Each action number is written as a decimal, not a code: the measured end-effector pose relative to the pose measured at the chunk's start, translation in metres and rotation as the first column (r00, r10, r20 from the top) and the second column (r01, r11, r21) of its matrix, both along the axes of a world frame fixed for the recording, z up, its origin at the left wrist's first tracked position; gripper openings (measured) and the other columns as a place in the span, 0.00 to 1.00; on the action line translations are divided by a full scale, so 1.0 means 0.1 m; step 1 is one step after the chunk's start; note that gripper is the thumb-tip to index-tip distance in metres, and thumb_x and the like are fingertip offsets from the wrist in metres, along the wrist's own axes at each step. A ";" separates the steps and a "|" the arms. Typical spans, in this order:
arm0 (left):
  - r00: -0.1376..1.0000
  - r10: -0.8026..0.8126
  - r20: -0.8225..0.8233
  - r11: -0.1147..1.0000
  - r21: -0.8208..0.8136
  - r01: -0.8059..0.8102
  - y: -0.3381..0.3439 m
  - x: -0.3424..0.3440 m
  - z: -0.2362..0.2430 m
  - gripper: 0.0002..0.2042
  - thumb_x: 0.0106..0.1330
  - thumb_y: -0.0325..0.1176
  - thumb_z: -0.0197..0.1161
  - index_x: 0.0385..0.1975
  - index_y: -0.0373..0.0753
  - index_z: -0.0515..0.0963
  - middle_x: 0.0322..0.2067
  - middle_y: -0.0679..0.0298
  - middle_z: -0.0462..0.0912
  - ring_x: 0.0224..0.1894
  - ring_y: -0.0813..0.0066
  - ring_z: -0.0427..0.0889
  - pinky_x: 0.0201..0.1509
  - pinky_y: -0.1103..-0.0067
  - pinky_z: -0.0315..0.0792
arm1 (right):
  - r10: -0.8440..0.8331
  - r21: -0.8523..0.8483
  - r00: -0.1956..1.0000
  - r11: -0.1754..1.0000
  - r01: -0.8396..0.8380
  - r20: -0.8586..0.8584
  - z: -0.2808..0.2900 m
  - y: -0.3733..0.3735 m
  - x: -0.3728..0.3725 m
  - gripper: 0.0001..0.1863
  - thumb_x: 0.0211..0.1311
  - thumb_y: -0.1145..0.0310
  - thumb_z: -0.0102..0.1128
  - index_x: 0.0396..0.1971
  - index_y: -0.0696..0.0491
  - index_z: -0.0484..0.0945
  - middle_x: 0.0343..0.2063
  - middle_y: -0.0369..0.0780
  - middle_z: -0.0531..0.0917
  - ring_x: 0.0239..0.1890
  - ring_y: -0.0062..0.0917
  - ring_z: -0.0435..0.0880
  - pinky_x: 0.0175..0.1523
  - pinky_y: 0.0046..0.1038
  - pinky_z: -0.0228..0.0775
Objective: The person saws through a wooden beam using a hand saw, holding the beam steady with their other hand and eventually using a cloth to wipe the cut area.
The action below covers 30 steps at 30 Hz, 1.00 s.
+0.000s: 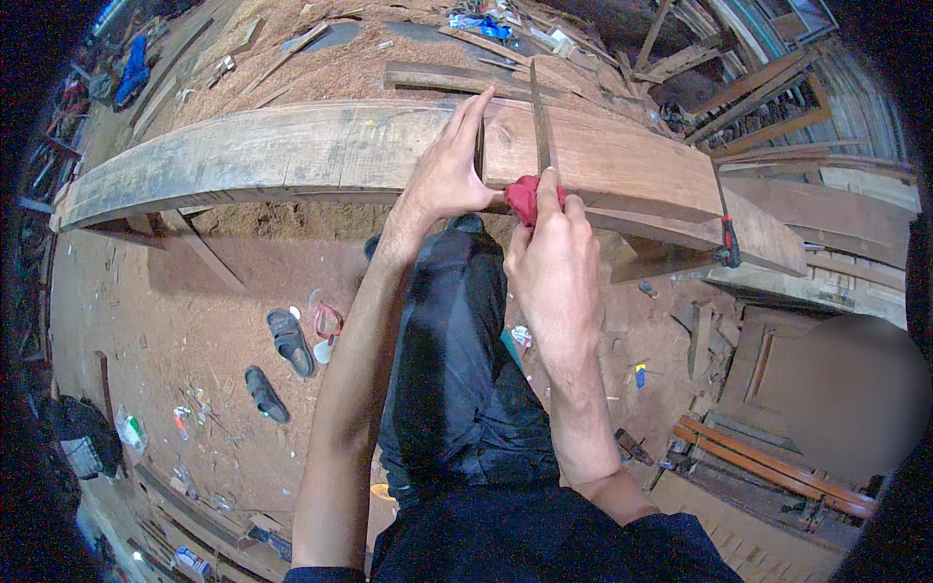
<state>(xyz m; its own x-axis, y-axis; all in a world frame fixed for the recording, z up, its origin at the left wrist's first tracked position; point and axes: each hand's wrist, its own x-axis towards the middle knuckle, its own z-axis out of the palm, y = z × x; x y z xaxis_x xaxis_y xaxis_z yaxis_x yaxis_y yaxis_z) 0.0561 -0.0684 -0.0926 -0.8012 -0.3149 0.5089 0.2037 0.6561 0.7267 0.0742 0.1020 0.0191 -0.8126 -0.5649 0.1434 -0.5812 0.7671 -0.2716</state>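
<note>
A long wooden beam (321, 146) crosses in front of me, its right part a paler, reddish block (622, 155) with a dark strip (479, 146) at that block's left edge. Against this strip my left hand (452, 170) rests on the wood, fingers stretched out and thumb apart. My right hand (559, 238) is closed round a handle wrapped in red cloth (522, 199), with the index finger laid forward. From it a narrow, tapering handsaw blade (540, 112) points away across the block. The handle itself is mostly hidden.
A black-and-red clamp (729, 243) sits at the beam's right end. Sawdust and offcuts (292, 49) cover the ground beyond. Sandals (290, 342) lie at left on the floor. Stacked boards (846, 126) and an orange-brown rail (777, 466) stand at right.
</note>
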 end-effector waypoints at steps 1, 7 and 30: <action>1.000 -0.001 -0.001 1.000 -0.001 0.001 -0.01 0.00 0.00 0.63 0.34 0.42 0.86 0.74 0.37 0.51 0.68 0.44 0.62 0.70 0.45 0.65 0.73 0.63 0.65 | 0.006 -0.001 1.000 1.000 -0.006 -0.011 -0.01 0.00 0.00 0.30 0.60 0.75 0.62 0.63 0.65 0.67 0.44 0.58 0.80 0.38 0.51 0.87 0.40 0.43 0.83; 1.000 -0.009 -0.016 1.000 -0.012 0.009 -0.02 0.01 0.01 0.64 0.33 0.43 0.86 0.73 0.35 0.52 0.68 0.43 0.63 0.70 0.45 0.66 0.72 0.62 0.65 | -0.012 -0.028 1.000 1.000 0.013 0.005 0.05 0.00 -0.03 0.30 0.58 0.75 0.63 0.62 0.63 0.72 0.41 0.57 0.82 0.42 0.49 0.87 0.46 0.44 0.80; 1.000 -0.009 0.011 1.000 0.014 0.009 -0.04 -0.01 0.00 0.66 0.32 0.43 0.86 0.74 0.36 0.49 0.67 0.42 0.63 0.69 0.44 0.67 0.71 0.63 0.66 | 0.011 0.000 1.000 1.000 -0.011 -0.012 -0.02 0.04 -0.06 0.30 0.59 0.74 0.64 0.63 0.63 0.69 0.47 0.56 0.81 0.41 0.49 0.87 0.44 0.44 0.82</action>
<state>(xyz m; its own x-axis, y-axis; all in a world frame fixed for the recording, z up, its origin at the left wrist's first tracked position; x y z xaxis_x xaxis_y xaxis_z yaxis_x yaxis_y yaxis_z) 0.0556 -0.0720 -0.0929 -0.8098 -0.3147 0.4951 0.2012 0.6438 0.7383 0.0684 0.1063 0.0173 -0.8043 -0.5741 0.1532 -0.5931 0.7604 -0.2645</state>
